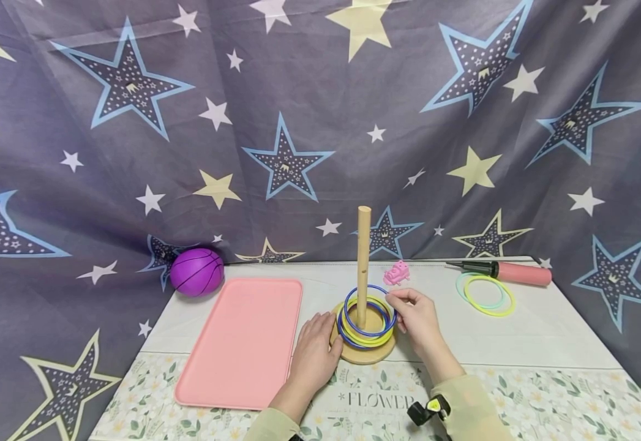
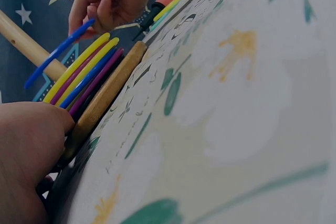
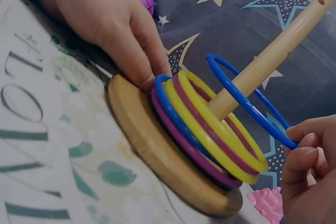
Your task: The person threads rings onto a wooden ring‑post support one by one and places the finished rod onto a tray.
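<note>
A wooden peg (image 1: 363,257) rises from a round wooden base (image 1: 361,356). Several yellow, purple and blue rings lie stacked around its foot, a yellow ring (image 3: 231,163) among the upper ones. Above the stack, a blue ring (image 3: 247,106) encircles the peg, tilted and apart from the rings below in the right wrist view. My right hand (image 1: 418,315) pinches that blue ring at its right edge between thumb and fingers. On the other side, my left hand (image 1: 316,352) rests against the left edge of the base, fingers extended beside the stack.
A pink tray (image 1: 243,349) lies left of the peg, with a purple ball (image 1: 197,272) behind it. Behind the peg sits a small pink toy (image 1: 397,273). To the right are a yellow ring (image 1: 510,295), a teal ring (image 1: 460,286) and a hand pump (image 1: 524,274).
</note>
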Tool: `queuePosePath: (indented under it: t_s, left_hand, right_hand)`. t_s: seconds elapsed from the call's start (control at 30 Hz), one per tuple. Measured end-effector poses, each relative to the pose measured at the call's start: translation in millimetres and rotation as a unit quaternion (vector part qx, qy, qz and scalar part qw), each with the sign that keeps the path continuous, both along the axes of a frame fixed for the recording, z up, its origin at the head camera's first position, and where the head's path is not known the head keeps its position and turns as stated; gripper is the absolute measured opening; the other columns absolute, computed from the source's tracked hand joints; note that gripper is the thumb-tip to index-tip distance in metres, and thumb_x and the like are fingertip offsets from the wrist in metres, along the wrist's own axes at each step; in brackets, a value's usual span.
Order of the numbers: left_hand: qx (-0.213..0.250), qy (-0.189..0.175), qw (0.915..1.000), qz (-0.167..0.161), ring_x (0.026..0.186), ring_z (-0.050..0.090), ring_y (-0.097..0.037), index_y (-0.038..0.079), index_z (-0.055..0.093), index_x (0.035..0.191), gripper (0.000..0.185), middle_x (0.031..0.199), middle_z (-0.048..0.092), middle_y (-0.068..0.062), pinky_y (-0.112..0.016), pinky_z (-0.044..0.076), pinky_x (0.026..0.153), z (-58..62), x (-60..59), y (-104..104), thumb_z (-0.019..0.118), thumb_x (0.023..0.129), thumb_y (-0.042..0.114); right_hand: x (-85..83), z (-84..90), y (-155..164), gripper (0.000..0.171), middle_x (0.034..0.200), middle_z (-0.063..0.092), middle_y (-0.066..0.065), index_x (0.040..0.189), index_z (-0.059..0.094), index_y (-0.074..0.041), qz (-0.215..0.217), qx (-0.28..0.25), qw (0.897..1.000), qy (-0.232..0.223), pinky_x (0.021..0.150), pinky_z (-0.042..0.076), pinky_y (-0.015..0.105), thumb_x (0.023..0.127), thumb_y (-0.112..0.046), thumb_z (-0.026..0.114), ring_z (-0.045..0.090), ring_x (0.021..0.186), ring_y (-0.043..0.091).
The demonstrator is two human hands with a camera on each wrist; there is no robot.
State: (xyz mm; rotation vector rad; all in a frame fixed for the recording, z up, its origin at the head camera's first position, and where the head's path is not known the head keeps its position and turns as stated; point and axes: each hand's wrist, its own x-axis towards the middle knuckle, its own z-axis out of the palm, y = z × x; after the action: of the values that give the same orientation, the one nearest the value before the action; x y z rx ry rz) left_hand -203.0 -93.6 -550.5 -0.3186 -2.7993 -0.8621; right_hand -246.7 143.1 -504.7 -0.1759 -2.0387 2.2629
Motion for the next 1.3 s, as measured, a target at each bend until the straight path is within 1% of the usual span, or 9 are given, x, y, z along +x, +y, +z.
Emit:
queuePosePath:
  t_s: [0.23,0.4,0.67,0.87,1.03,1.3]
  left_hand:
    - [0.0,0.007,1.0,-0.001,0.158,0.041,-0.043,-0.002,0.056,0.158,0.056,0.162,0.055,-0.022,-0.059,0.025,0.134,0.4,0.3,-0.1,0.067,0.109,0.023]
    - [-0.001,0.001,1.0,0.0,0.158,0.041,-0.042,-0.001,0.056,0.158,0.057,0.162,0.055,-0.022,-0.059,0.024,0.134,0.6,-0.1,-0.3,0.067,0.109,0.024]
    - [-0.005,0.0,1.0,0.001,0.158,0.041,-0.042,-0.001,0.055,0.159,0.057,0.163,0.054,-0.021,-0.058,0.025,0.134,0.3,-0.6,-0.2,0.066,0.11,0.025]
    - [-0.005,0.0,1.0,0.0,0.158,0.041,-0.042,-0.001,0.055,0.159,0.057,0.163,0.054,-0.022,-0.058,0.025,0.134,-0.4,-0.6,-0.2,0.066,0.109,0.024]
    - [-0.008,0.004,1.0,-0.001,0.158,0.041,-0.043,-0.002,0.056,0.158,0.056,0.162,0.055,-0.022,-0.058,0.026,0.134,-0.4,-0.5,-0.4,0.066,0.109,0.023]
    - [-0.01,0.002,0.9999,-0.002,0.158,0.042,-0.042,-0.002,0.056,0.159,0.056,0.162,0.055,-0.022,-0.059,0.026,0.134,-0.4,-0.5,-0.7,0.066,0.109,0.024]
  right_hand:
    - [-0.3,-5.9,-1.0,0.019,0.086,0.062,0.003,0.111,0.073,0.008,0.005,0.011,1.0,-0.009,0.04,0.037,0.017,0.102,-0.007,0.079,0.045,0.048,0.004]
    - [-0.3,-7.8,-1.5,0.02,0.088,0.062,0.003,0.113,0.073,0.007,0.005,0.028,1.0,-0.012,0.04,0.038,0.017,0.102,-0.009,0.079,0.046,0.049,0.003]
    - [-2.3,-14.0,-1.1,0.018,0.079,0.061,0.003,0.111,0.073,0.006,0.008,0.043,0.999,-0.022,0.04,0.038,0.017,0.102,-0.008,0.077,0.046,0.049,0.004]
    - [-2.0,-16.0,-1.2,0.015,0.077,0.061,0.003,0.111,0.072,0.005,0.013,0.046,0.998,-0.027,0.04,0.036,0.017,0.103,-0.008,0.076,0.045,0.05,0.004]
    - [-1.2,-17.4,-0.6,0.017,0.079,0.062,0.003,0.113,0.072,0.004,0.017,0.055,0.998,-0.029,0.04,0.036,0.017,0.104,-0.01,0.076,0.045,0.051,0.004]
    - [-1.5,-18.9,1.1,0.023,0.081,0.061,0.002,0.115,0.072,0.005,0.017,0.042,0.999,-0.024,0.039,0.036,0.018,0.103,-0.013,0.079,0.046,0.051,0.005]
